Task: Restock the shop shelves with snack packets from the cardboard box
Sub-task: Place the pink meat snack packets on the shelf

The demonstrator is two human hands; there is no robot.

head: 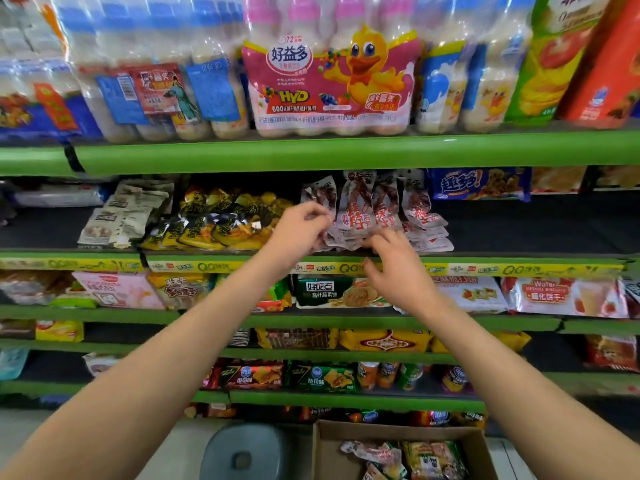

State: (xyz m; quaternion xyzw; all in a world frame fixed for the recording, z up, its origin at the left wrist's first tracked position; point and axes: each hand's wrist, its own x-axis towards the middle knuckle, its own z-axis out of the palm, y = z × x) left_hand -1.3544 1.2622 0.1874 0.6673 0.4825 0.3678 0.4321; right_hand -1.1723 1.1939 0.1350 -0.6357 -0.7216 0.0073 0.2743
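Observation:
Both my arms reach up to the second green shelf (519, 261). My left hand (298, 228) has its fingers curled at the left edge of a row of white-and-red snack packets (367, 209) that stand leaning against each other. My right hand (398, 265) sits just below and in front of the same packets, fingers bent and touching the lowest ones. Whether either hand pinches a packet is unclear. The cardboard box (322, 452) stands on the floor at the bottom, with several snack packets (408, 455) inside.
Yellow-black packets (221, 223) and beige packets (121, 216) lie left of the hands. The shelf surface right of the red packets is bare and dark. Bottle multipacks (329, 81) fill the shelf above. Biscuit packs line the lower shelves. A grey stool (242, 452) stands beside the box.

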